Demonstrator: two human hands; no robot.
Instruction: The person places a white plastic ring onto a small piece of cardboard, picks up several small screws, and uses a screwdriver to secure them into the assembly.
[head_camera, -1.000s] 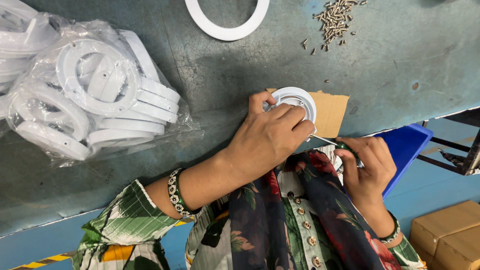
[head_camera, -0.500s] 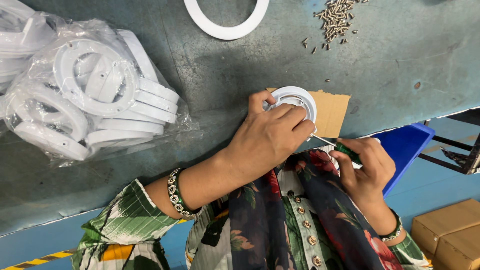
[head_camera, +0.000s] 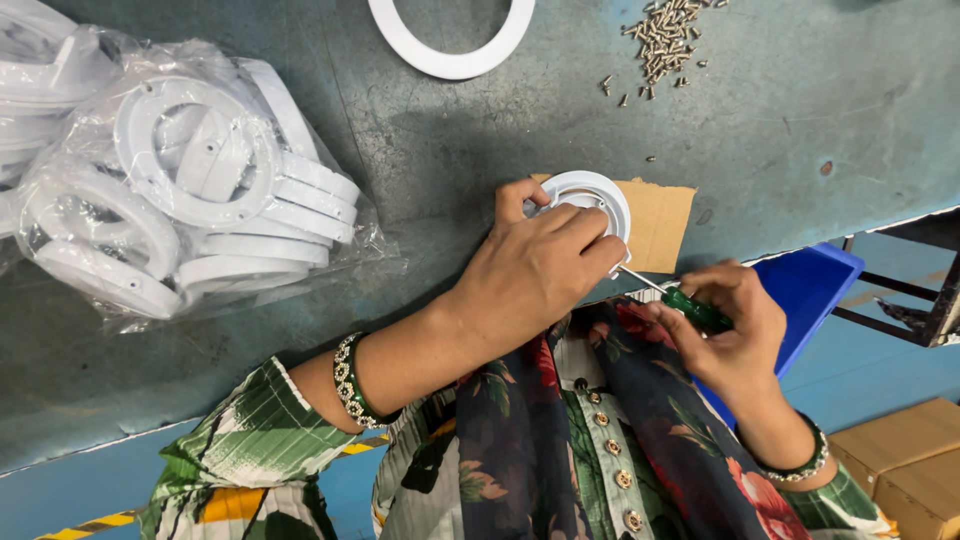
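Two hands of mine were busy at the edge of the big grey table (head_camera: 780, 110). My left hand (head_camera: 535, 270) was closed over a small round white part (head_camera: 592, 195), pressing it down on a bit of brown cardboard (head_camera: 658, 222). My right hand (head_camera: 735, 325) was wrapped tight around a screwdriver with a green handle (head_camera: 698, 310), and its thin metal tip touched the side of the white part, right by my left fingers.

I thought the tip could slip off and poke my left fingers, because they sat so close to it. The white part lay near the table edge, so a hard push could have sent it off into my lap. The cardboard could slide too.

Biggest of the packs was a clear plastic bag (head_camera: 170, 190) on the left of the table, stuffed with white rings. Brown boxes (head_camera: 905, 460) sat low at the right, beside a blue bin (head_camera: 805, 290). One loose white ring (head_camera: 450, 50) lay at the top of the table. Smallest was a little heap of screws (head_camera: 665, 40) at the top right. I saw no labels or signs.
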